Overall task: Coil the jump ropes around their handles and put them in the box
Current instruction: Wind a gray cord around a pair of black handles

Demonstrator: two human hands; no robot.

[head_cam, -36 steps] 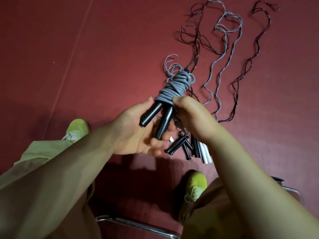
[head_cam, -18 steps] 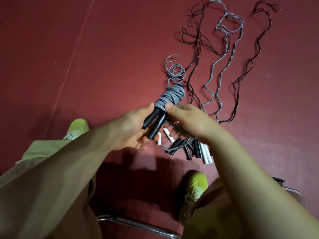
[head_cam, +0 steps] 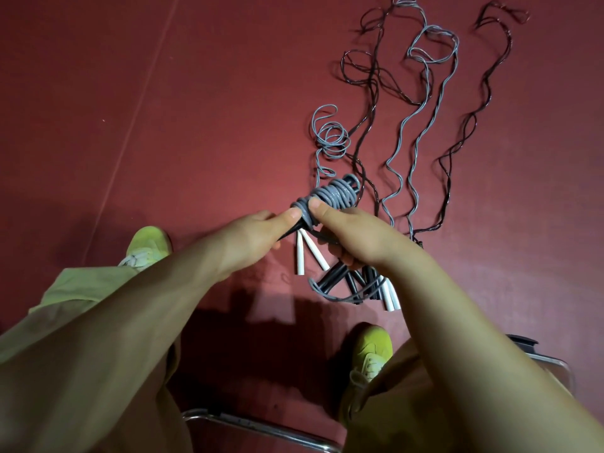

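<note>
A grey jump rope (head_cam: 333, 196) is wound in tight turns around its two black handles, which I hold low over the red floor. My left hand (head_cam: 258, 238) grips the handles from the left, thumb on the coil's near end. My right hand (head_cam: 351, 235) pinches the same end with its thumb, and a loop of grey rope (head_cam: 340, 297) hangs below it. More rope trails from the coil into loose curls (head_cam: 330, 135) on the floor. No box is in view.
Several uncoiled ropes, grey (head_cam: 421, 103) and dark (head_cam: 470, 125), lie stretched away on the floor at the upper right. Their black and white handles (head_cam: 385, 294) are bunched under my right hand, with two white ones (head_cam: 305, 255) beside. A chair's metal frame (head_cam: 261, 429) and green shoes (head_cam: 148, 246) are near.
Both hands have lowered the coil toward the floor and tipped it more level. My left thumb has slid up onto the coil's near end, and the black handles are now mostly hidden.
</note>
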